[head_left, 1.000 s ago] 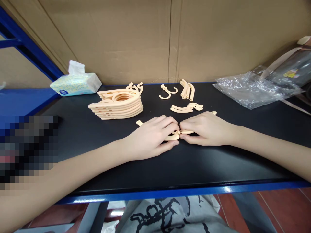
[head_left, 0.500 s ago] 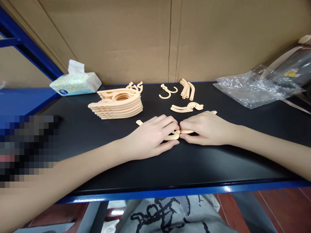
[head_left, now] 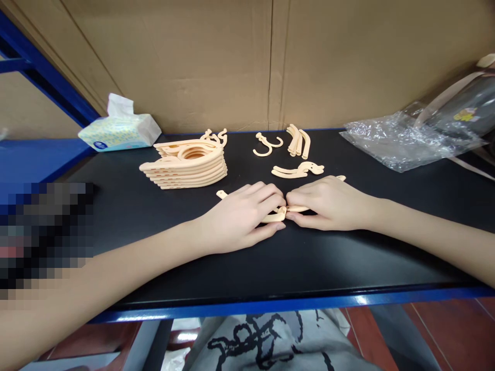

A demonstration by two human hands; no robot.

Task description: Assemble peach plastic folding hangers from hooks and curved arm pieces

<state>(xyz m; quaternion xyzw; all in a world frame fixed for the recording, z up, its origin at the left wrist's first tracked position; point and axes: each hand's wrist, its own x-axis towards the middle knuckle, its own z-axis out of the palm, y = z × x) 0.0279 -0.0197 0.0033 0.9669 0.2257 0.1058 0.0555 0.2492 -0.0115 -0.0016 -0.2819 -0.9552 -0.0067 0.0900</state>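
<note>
My left hand [head_left: 247,216] is closed around cream plastic hanger parts [head_left: 273,218]; one end shows beyond its knuckles at the left. Close against it, my right hand [head_left: 328,203] grips another cream hanger piece [head_left: 297,209], whose far end sticks out past the fingers. The held pieces meet between my fingertips, low over the black tabletop; my fingers hide most of the joint. Just behind my hands lie loose curved hanger arms [head_left: 297,170]. Further back are hanger hooks [head_left: 266,144] and several short curved bars [head_left: 298,141]. A stack of folded hangers [head_left: 185,165] sits to the left.
A tissue pack [head_left: 120,131] stands at the back left of the black table [head_left: 309,268]. Crumpled clear plastic [head_left: 398,139] and a grey bag [head_left: 464,108] are at the back right. Cardboard [head_left: 216,62] walls the rear; a blurred dark object lies at the left.
</note>
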